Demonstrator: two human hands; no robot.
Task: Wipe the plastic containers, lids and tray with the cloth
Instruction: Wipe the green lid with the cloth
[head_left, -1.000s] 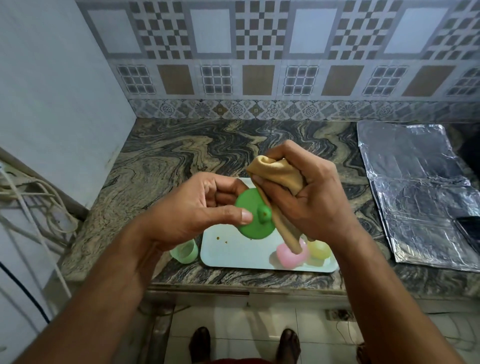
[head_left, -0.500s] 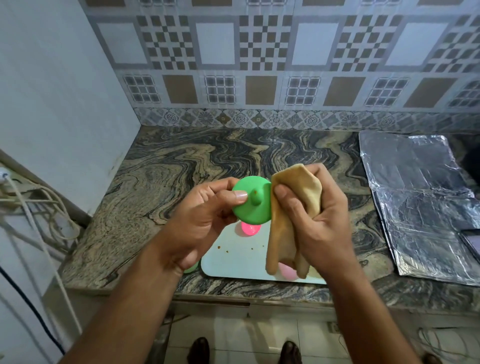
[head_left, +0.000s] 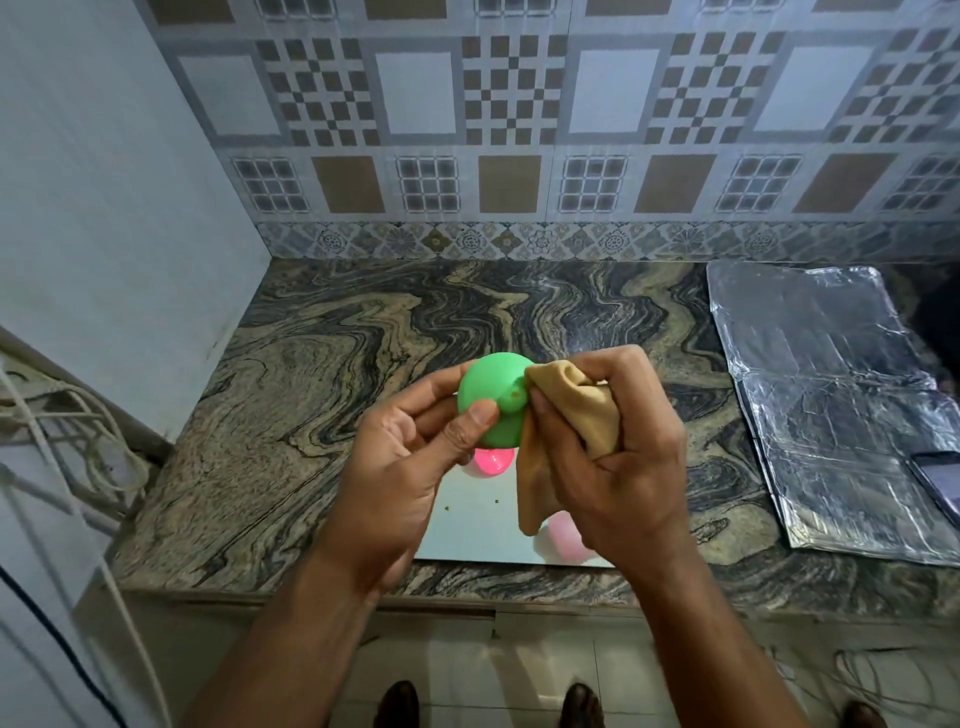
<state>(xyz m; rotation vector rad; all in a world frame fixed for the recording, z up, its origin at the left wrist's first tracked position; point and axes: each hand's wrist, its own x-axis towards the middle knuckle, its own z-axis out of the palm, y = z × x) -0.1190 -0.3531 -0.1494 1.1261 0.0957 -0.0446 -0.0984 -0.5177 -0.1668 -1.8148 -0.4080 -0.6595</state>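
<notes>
Right, my left hand (head_left: 400, 467) pinches the green lid (head_left: 491, 397) up over the tray (head_left: 478, 530), knob facing me, so my right hand (head_left: 618, 452), fingers clamped round the bunched cloth (head_left: 571, 410), can rub that brown speck off.

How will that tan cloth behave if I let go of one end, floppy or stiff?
Probably floppy: the cloth bunches in the right hand and its free end hangs limp over the tray. Likely light, since a loose grip holds it against the green lid.

No text, label or number can be read anywhere.
</notes>
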